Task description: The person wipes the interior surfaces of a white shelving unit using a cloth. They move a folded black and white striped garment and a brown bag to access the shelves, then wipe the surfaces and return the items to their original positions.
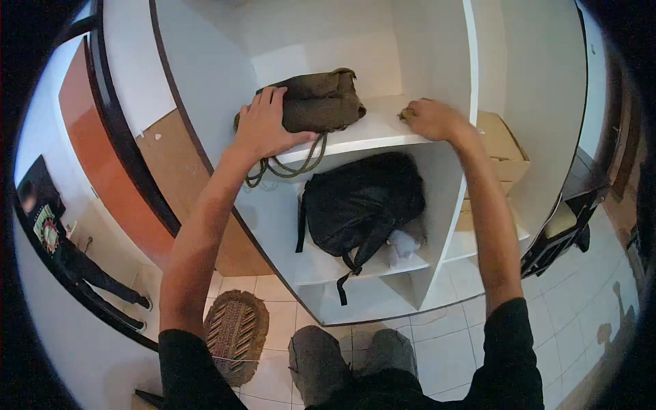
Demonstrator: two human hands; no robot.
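Note:
On the upper shelf of a white cabinet (379,134) lies an olive-brown fabric bag (323,105), its cord handles (307,161) hanging over the shelf's front edge. My left hand (266,123) rests on the bag's left end, fingers spread over its top and thumb along the lower side. To the right of the bag, my right hand (433,119) is at the same shelf, fingers closed around a small yellowish-brown item (406,114) that I cannot make out. A black backpack (364,200) lies on the shelf below, with a whitish plastic bag (403,247) beside its lower right side.
Cardboard boxes (499,148) are stacked in the compartment at the right. An oval woven mat (237,333) lies on the tiled floor at the lower left. A person (66,246) in dark clothes stands at the far left. A dark-framed piece of furniture (569,230) is at the right.

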